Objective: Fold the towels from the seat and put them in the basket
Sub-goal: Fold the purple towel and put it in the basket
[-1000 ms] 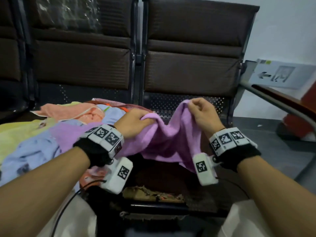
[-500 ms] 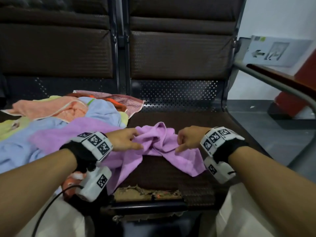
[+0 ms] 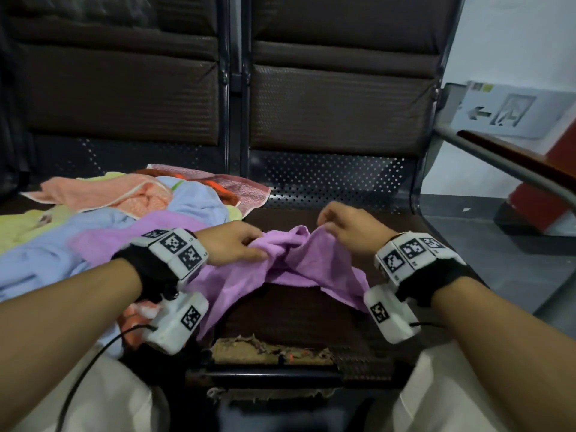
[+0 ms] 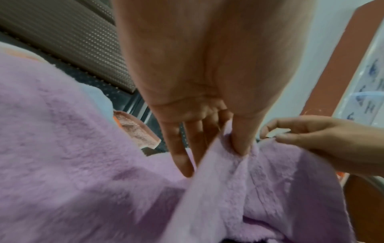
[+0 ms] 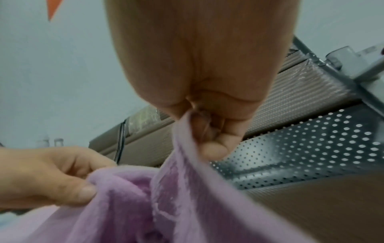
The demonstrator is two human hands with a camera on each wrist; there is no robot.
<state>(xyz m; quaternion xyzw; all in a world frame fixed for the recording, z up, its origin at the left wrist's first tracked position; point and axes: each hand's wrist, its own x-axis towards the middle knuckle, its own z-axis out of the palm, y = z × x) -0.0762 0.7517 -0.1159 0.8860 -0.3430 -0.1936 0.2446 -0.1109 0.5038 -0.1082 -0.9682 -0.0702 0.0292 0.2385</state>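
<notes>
We've got both hands pinching the purple towel (image 3: 290,269) over the seat (image 3: 299,313): left hand (image 3: 232,247) bunching its left edge, right hand (image 3: 346,229) lifting a corner higher; towel's length runs between them.

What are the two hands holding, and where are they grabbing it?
Both hold the purple towel. The left hand pinches a bunched fold near its middle; the right hand pinches its edge and lifts it.
</notes>
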